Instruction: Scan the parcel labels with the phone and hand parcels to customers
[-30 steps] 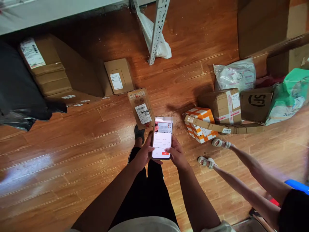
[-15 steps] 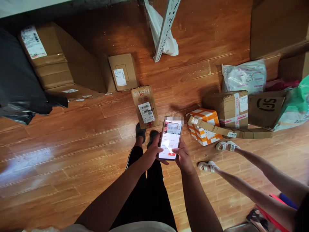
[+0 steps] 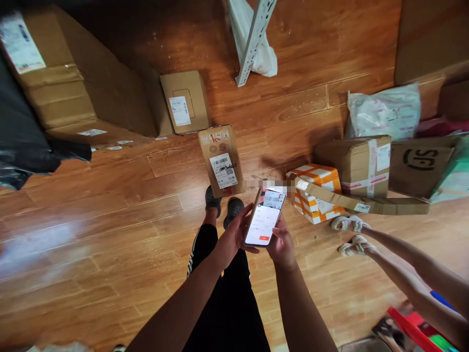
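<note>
A smartphone with a lit screen lies between my two hands, tilted a little to the right. Its screen shows a barcode label at the top and an orange button near the bottom. My left hand grips the phone's left edge. From the right side my right hand holds it too, the thumb lying at the screen's edge. Just beyond my shoes, a flat brown parcel rests on the floor, its white shipping label facing up with handwriting across it.
A small carton and a large carton stand at the left. On the right are an orange-and-white box, a long thin carton, a taped carton and a plastic bag. Another person's legs are nearby. A metal post stands ahead.
My left thumb has come off the screen and the phone has tilted to the right. The other person's nearer foot has moved up beside the other one. The view has shifted slightly.
</note>
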